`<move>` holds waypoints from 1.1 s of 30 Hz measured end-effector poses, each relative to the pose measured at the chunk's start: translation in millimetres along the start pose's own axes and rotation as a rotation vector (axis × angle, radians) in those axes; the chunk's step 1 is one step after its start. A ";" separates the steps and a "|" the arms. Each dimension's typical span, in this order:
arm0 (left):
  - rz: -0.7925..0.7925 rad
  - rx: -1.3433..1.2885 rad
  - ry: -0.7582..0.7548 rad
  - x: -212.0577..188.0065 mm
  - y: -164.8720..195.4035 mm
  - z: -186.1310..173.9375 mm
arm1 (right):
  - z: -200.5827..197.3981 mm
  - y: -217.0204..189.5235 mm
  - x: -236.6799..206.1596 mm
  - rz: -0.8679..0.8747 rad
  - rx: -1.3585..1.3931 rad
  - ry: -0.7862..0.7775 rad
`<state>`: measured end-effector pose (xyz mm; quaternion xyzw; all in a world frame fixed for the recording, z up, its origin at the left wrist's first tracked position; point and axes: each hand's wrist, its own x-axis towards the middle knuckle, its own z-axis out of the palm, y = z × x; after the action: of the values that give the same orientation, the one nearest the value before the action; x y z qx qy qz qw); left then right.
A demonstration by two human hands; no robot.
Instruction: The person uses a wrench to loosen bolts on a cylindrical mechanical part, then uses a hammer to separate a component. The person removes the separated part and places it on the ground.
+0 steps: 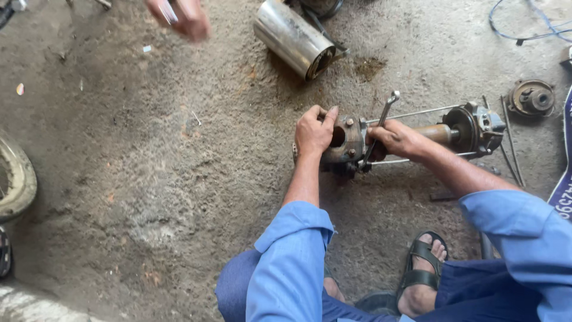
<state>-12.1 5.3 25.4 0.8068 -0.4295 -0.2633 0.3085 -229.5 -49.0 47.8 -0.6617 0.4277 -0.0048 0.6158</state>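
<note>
A: Where are you w/ the motor (411, 137) now?

B: It lies on the floor (149, 167) in front of me, on its side. My left hand (314, 132) is clamped on the end cap (344, 142), fingers wrapped over the top edge. My right hand (396, 140) is closed around the spanner (376, 131), which sits at the cap, near a bolt I think.

A: So how far along?

B: I judge about the middle. The steel casing (294, 39) is already off, it lies well apart, up on the floor. The shaft (438, 132) and long rods (411, 113) are bare now. The cap and the far end bracket (479, 128) are not yet off, so this is left.

A: Other things around?

B: A round rusty part (532, 98) at the right, apart from the motor. Some thin rods beside it. Blue wire (524, 33) at top right. A tyre (16, 179) at the left edge. Also another person's hand (182, 18) at top, blurred, holds sth small, I cannot tell what.

A: Anything in the way?

B: Not really. My sandal foot (420, 274) is near but below the motor. The wet spot by the casing is apart from my hands.
</note>
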 end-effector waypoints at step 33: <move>0.064 -0.002 0.128 29.5 -35.6 -2.0 | 118.5 53.2 -48.1 -0.807 -1.237 0.189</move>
<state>22.6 -3.7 -3.8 0.8075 -0.4344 -0.2017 0.3443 -226.6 81.3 0.6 -0.9900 0.1270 -0.0457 0.0419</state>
